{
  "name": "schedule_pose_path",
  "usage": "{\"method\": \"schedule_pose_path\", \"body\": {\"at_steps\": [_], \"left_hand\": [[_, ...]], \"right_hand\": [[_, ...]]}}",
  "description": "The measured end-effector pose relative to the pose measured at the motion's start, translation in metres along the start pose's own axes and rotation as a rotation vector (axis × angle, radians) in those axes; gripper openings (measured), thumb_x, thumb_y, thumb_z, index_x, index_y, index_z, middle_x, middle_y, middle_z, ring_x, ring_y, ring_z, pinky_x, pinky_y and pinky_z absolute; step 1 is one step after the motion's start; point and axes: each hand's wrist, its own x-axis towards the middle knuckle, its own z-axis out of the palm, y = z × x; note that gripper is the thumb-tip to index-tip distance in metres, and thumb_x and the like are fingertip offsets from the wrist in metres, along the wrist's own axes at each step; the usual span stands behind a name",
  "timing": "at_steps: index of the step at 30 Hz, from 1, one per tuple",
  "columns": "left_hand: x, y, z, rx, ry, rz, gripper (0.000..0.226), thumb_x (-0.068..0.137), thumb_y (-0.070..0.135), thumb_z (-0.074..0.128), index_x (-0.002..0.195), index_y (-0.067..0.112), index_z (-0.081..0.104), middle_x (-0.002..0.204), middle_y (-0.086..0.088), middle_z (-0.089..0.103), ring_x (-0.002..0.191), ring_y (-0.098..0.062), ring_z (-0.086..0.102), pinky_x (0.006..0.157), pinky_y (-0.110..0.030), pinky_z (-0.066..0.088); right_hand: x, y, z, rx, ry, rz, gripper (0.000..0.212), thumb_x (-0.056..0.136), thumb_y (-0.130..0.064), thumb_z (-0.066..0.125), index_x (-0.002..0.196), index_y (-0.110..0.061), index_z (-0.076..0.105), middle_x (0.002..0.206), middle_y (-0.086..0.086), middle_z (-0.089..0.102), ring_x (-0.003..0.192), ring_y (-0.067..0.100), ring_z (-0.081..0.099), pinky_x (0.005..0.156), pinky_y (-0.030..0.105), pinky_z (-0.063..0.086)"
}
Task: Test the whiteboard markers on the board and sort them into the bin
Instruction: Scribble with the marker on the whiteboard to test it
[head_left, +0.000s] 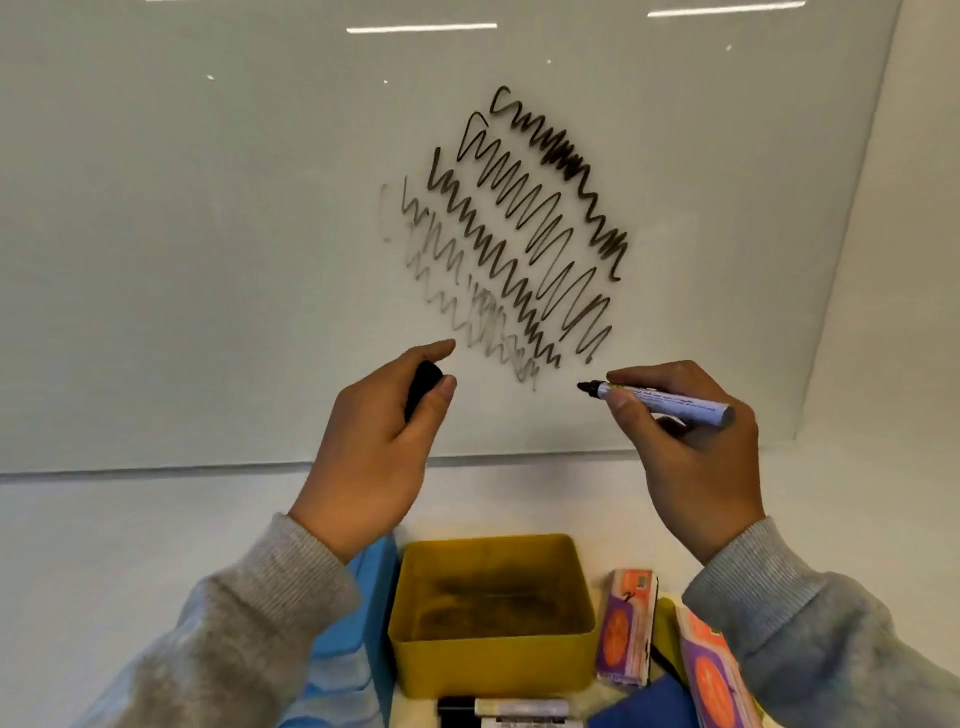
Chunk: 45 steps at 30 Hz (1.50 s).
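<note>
right hand (696, 447) pinches uncapped marker (670, 402) (black tip) | left hand (374, 447) grips, seemingly, cap (423, 387)

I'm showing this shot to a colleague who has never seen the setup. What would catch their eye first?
Probably the black scribbles across the middle of the whiteboard, some bold and some faded grey. Just below them, the right hand holds an uncapped marker with its tip pointing left, while the left hand grips a black cap. At the bottom stands a yellow bin, with more markers lying in front of it.
</note>
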Motion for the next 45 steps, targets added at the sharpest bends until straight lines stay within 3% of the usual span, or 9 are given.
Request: {"method": "schedule_pose_path", "body": {"at_steps": [4,8,12,15,21,25,37,41,45], "left_hand": [[-0.031,-0.017,0.024,-0.141,-0.035,-0.231,0.03,0.101,0.019,0.054,0.127,0.029,0.065,0.092,0.016,0.066,0.088,0.006,0.061,0.075,-0.004,0.042],[-0.061,-0.031,0.042,-0.363,-0.127,-0.414,0.033,0.103,0.017,0.045,0.124,0.027,0.067,0.061,0.011,0.049,0.058,-0.003,0.045,0.055,-0.019,0.034],[-0.087,-0.037,0.053,-0.502,-0.23,-0.582,0.034,0.106,0.017,0.04,0.129,0.027,0.063,0.074,-0.007,0.041,0.056,-0.01,0.034,0.051,-0.028,0.027],[-0.104,-0.043,0.057,-0.497,-0.299,-0.617,0.032,0.105,0.019,0.046,0.133,0.027,0.058,0.078,0.002,0.058,0.057,-0.007,0.048,0.053,-0.019,0.041],[-0.128,-0.056,0.048,-0.583,-0.276,-0.704,0.021,0.1,0.021,0.055,0.113,0.006,0.062,0.082,-0.006,0.071,0.06,-0.014,0.058,0.056,-0.024,0.048],[-0.138,-0.062,0.048,-0.602,-0.259,-0.74,0.022,0.102,0.024,0.052,0.107,0.008,0.066,0.077,-0.004,0.066,0.06,-0.013,0.054,0.059,-0.026,0.046],[-0.141,-0.049,0.054,-0.656,-0.242,-0.708,0.027,0.103,0.028,0.047,0.107,0.009,0.066,0.075,-0.005,0.064,0.059,-0.016,0.055,0.06,-0.025,0.049],[-0.141,-0.041,0.055,-0.631,-0.269,-0.648,0.027,0.102,0.028,0.048,0.107,0.009,0.066,0.076,-0.005,0.067,0.06,-0.018,0.059,0.062,-0.03,0.05],[-0.141,-0.033,0.053,-0.508,-0.246,-0.538,0.03,0.103,0.03,0.043,0.102,0.01,0.066,0.068,0.001,0.059,0.058,-0.013,0.052,0.057,-0.021,0.046]], "right_hand": [[-0.025,0.005,0.004,0.047,-0.037,0.162,0.024,0.083,-0.014,0.081,0.103,-0.018,0.069,0.089,-0.005,0.074,0.084,0.014,0.07,0.067,0.026,0.058],[-0.053,0.009,0.008,0.135,0.011,0.277,0.064,0.072,-0.009,0.089,0.119,-0.02,0.047,0.092,0.009,0.069,0.079,0.02,0.071,0.071,0.023,0.056],[-0.075,0.012,0.011,0.145,0.007,0.351,0.077,0.073,-0.009,0.088,0.129,-0.022,0.035,0.09,0.017,0.07,0.072,0.025,0.072,0.069,0.029,0.06],[-0.09,0.017,0.009,0.121,-0.071,0.414,0.064,0.077,-0.013,0.086,0.125,-0.023,0.044,0.089,0.017,0.072,0.074,0.03,0.072,0.067,0.033,0.06],[-0.122,0.018,0.005,0.289,-0.125,0.612,0.032,0.082,-0.015,0.076,0.108,-0.023,0.06,0.071,0.002,0.069,0.066,0.021,0.065,0.059,0.033,0.054],[-0.129,0.018,0.0,0.36,-0.131,0.704,0.032,0.077,-0.024,0.074,0.107,-0.021,0.064,0.079,0.004,0.071,0.072,0.023,0.067,0.06,0.031,0.054],[-0.13,0.021,-0.004,0.461,-0.094,0.74,0.021,0.083,-0.018,0.068,0.104,-0.017,0.064,0.088,0.011,0.074,0.075,0.023,0.069,0.06,0.025,0.056],[-0.131,0.017,-0.004,0.406,-0.176,0.682,0.015,0.082,-0.017,0.07,0.096,-0.012,0.07,0.091,0.013,0.074,0.082,0.029,0.071,0.069,0.029,0.06],[-0.132,0.008,-0.003,0.344,-0.301,0.616,0.017,0.079,-0.015,0.074,0.094,-0.007,0.077,0.088,0.016,0.075,0.08,0.032,0.072,0.071,0.03,0.061]]}}
